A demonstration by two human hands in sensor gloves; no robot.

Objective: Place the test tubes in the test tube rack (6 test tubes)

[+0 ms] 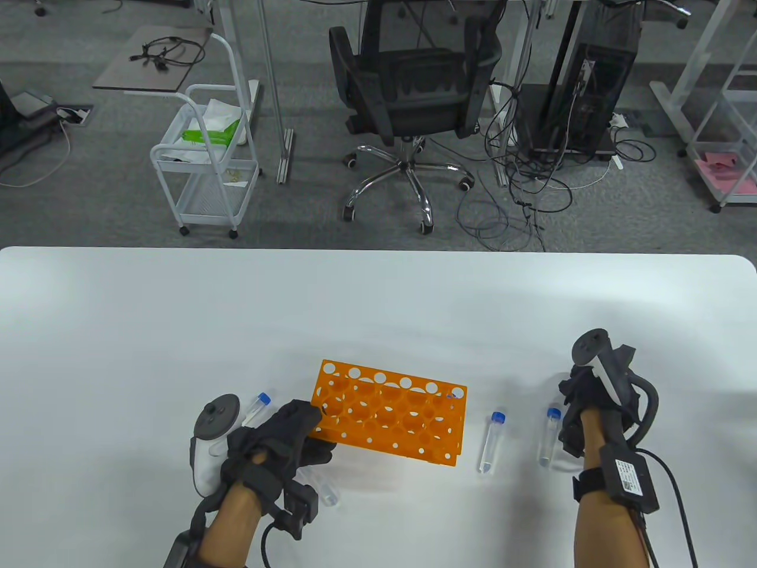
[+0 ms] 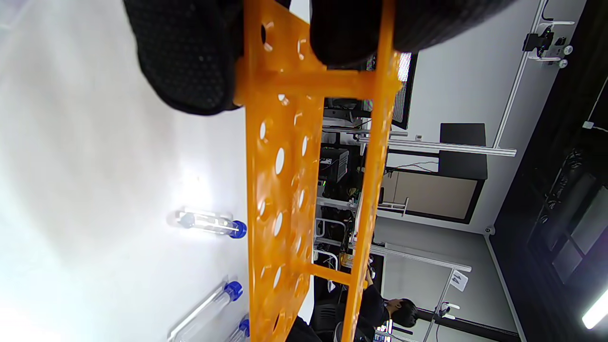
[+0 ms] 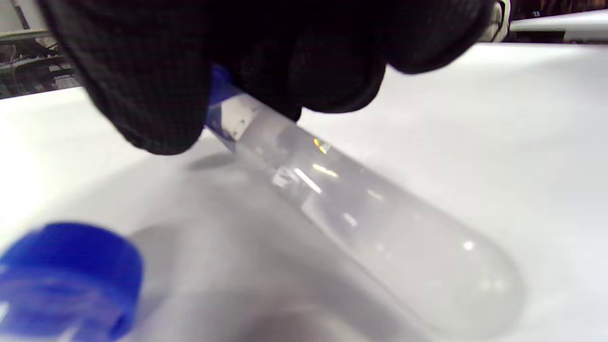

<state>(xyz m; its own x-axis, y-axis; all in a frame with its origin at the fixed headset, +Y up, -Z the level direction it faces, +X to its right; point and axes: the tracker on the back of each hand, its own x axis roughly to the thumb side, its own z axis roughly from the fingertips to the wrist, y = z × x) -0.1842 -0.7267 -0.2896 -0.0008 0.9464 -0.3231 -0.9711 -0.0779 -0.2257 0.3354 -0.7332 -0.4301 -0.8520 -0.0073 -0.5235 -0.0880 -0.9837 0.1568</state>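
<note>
While the left hand (image 1: 282, 441) grips the orange perforated plastic rack (image 1: 392, 412) at lower centre, the right hand (image 1: 582, 408) pinches a clear blue-capped tube (image 1: 549, 435) at lower right.

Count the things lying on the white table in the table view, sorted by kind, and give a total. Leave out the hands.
Orange rack: 1
Test tubes: 4
Total: 5

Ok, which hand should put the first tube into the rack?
Right. The right hand already pinches a test tube at its cap end; the left hand grips the orange rack.
</note>
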